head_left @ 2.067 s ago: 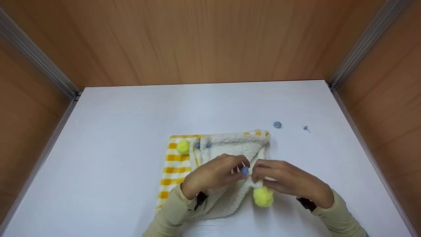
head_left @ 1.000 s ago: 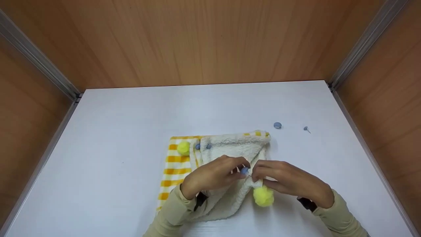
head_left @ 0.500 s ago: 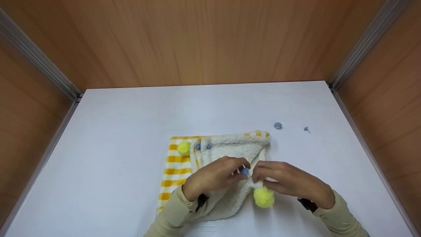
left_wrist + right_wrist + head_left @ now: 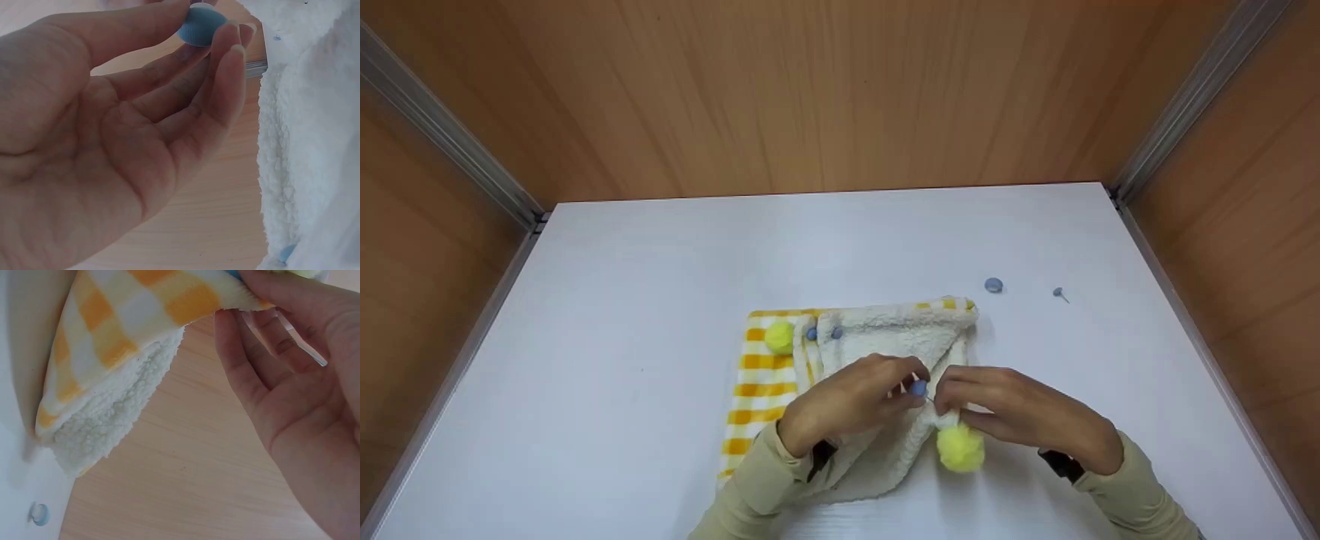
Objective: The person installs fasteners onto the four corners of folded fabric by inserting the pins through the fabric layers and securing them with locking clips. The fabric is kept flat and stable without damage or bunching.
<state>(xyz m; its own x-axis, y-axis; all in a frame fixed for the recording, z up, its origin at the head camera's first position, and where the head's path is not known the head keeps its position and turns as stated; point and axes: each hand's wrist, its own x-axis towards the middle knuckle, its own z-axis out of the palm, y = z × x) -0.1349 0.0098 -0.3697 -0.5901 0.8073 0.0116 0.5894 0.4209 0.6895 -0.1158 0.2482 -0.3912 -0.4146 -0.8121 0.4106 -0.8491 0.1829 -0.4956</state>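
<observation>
My left hand (image 4: 847,397) pinches a round blue cap with a ridged rim (image 4: 202,27) between thumb and fingers. Facing it, my right hand (image 4: 1020,405) pinches the corner of a yellow-and-white checked cloth (image 4: 107,320), whose other side is white fleece (image 4: 896,330). A thin pin shows between the two hands, close to the cap. Below the right fingertips hangs a yellow pom-pom (image 4: 960,448). The cloth's far left part is folded over, fleece side up, with a blue button (image 4: 811,334) and a second blue button (image 4: 837,332) on it.
On the white table (image 4: 622,300), a loose blue cap (image 4: 994,285) lies beyond the cloth at the right, and a blue-headed pin (image 4: 1059,293) lies beside it. Another yellow pom-pom (image 4: 778,338) rests at the cloth's left. Wood-grain panels (image 4: 825,97) enclose the table.
The blue cap between my left fingers has tilted slightly. Both hands and the cloth stay in nearly the same place.
</observation>
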